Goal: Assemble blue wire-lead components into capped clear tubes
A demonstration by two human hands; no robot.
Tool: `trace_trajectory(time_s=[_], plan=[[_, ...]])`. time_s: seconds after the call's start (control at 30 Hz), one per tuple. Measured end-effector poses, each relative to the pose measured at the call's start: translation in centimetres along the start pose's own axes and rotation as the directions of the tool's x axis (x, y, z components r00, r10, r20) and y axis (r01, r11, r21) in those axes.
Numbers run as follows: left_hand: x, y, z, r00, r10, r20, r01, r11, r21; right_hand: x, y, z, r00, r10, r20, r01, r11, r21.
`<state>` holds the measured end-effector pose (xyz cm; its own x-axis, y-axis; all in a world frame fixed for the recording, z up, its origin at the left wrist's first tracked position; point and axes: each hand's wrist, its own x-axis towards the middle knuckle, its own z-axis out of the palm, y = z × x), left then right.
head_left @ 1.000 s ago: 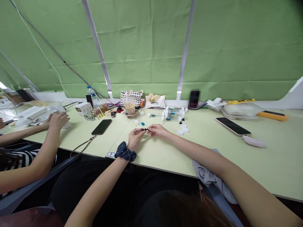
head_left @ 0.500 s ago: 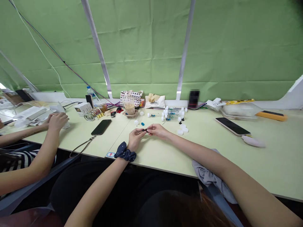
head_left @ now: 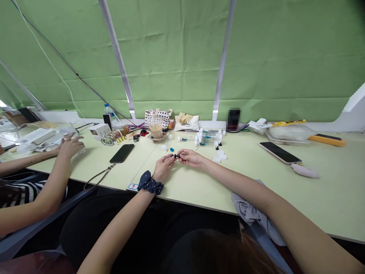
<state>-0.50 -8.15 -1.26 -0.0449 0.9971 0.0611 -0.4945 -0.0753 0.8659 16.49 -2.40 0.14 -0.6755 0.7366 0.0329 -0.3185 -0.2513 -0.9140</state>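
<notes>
Left hand (head_left: 162,167) and right hand (head_left: 191,158): fingers of both pinched narrow on a small black part (head_left: 176,156), held between them over the counter (head_left: 199,184), well in from its front edge. Counter surface extends rightward to a phone (head_left: 280,152). White caps (head_left: 220,155) lie beyond the right hand; capped clear tubes (head_left: 208,137) farther back. Cream pouch (head_left: 186,122): dark print, illegible. Blue-bordered label (head_left: 133,186) at front edge: red character, uncertain.

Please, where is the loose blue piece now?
In the head view, the blue piece lies near the centre, just right of a white cap and beyond the left hand.
</notes>
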Motion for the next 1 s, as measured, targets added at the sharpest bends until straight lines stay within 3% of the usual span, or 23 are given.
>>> trace_trajectory(time_s=[0.3, 0.63, 1.0], plan=[[0.02, -0.07, -0.13, 1.0, 0.024, -0.019, -0.024, 1.0, 0.014, -0.06, -0.11, 0.33, 0.998, -0.034, -0.049, 0.033, 0.999, -0.028], [-0.28, 0.1, 0.25, 0.996, 0.084, -0.043, -0.08, 0.994, 0.079, 0.14, 0.55, 0.5, 0.973, -0.183, -0.139, 0.148, 0.962, -0.229], [0.24, -0.69, -0.16, 0.986, 0.165, 0.003, -0.162, 0.965, 0.208, 0.09, 0.66, 0.78, 0.958, -0.18, -0.226, 0.081, 0.918, -0.388]])
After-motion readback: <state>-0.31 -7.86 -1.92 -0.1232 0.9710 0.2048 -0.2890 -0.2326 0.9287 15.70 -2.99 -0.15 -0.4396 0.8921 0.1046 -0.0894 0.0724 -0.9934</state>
